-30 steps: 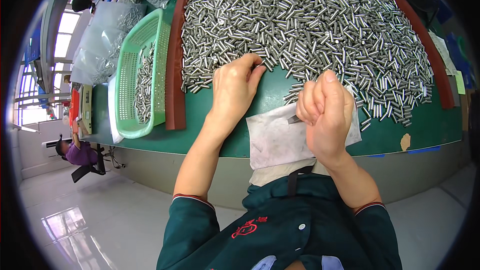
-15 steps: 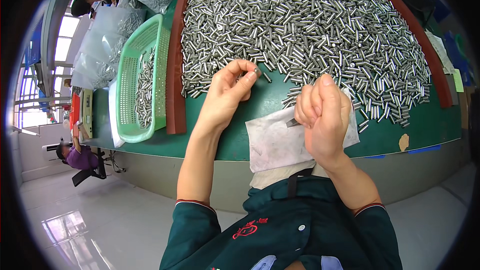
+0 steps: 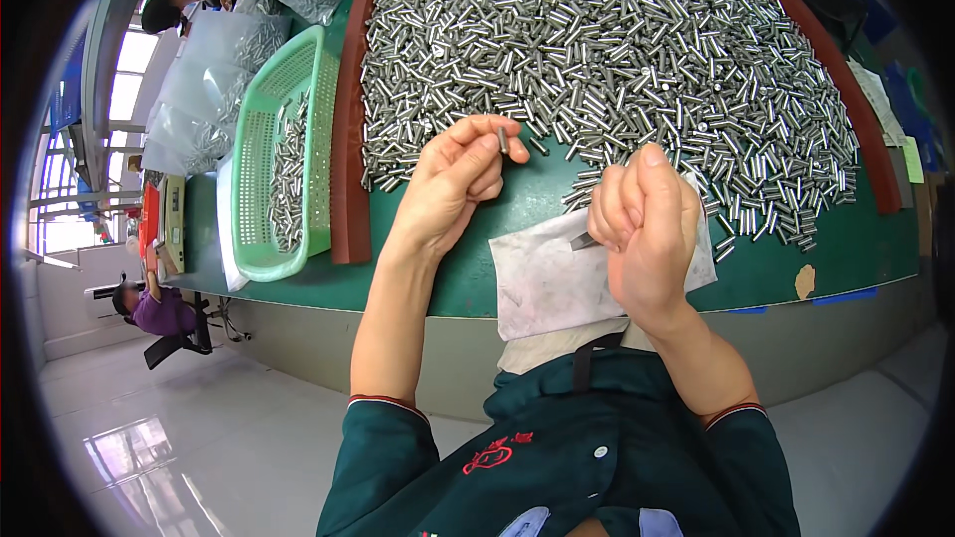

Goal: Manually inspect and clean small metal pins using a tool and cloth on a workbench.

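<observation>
Mid-frame, our left hand [image 3: 453,184] pinches one steel pin [image 3: 503,140] upright for a look, while our right hand [image 3: 645,229] stays fisted around gathered pins [image 3: 583,240] over the white cloth [image 3: 547,278].

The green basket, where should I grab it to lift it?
Probably by the near short rim of the green basket, coming from the table's front edge. That end sticks out toward the person, and its lip is bare. The far end is crowded by plastic bags, and the wooden border blocks the right side.
</observation>
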A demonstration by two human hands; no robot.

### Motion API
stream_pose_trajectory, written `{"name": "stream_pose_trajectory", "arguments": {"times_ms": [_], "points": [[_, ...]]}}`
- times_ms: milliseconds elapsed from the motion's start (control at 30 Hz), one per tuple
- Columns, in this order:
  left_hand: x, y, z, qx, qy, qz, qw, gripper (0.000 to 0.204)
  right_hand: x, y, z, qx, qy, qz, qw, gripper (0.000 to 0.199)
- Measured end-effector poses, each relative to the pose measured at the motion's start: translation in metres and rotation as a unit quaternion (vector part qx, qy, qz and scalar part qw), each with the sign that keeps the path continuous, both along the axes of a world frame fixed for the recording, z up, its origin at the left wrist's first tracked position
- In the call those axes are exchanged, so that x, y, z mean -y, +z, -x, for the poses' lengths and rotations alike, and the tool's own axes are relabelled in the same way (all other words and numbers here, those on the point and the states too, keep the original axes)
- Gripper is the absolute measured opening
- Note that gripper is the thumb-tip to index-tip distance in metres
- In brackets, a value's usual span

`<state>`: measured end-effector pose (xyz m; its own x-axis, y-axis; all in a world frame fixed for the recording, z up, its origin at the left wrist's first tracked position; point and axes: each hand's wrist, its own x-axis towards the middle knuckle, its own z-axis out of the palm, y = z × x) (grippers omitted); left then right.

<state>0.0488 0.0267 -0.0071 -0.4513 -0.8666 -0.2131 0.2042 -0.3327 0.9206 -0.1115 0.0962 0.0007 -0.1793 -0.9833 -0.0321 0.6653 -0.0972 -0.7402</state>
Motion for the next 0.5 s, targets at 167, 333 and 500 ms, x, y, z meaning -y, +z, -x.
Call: {"name": "stream_pose_trajectory", "arguments": {"times_ms": [167, 333, 500], "points": [[-0.001, -0.003, 0.007, 0.165, 0.06, 0.115, 0.978, 0.021, -0.001, 0.0, 0.001, 0.012, 0.009, 0.001, 1.0, 0.038], [-0.004, -0.002, 0.027, 0.496, 0.091, 0.384, 0.774, 0.026, 0.0, -0.001, -0.001, 0.017, 0.011, 0.0, 1.0, 0.038], [-0.007, -0.001, 0.033, 0.536, 0.088, 0.419, 0.728, 0.019, 0.001, -0.001, 0.0, 0.0, 0.0, 0.002, 1.0, 0.038]]}}
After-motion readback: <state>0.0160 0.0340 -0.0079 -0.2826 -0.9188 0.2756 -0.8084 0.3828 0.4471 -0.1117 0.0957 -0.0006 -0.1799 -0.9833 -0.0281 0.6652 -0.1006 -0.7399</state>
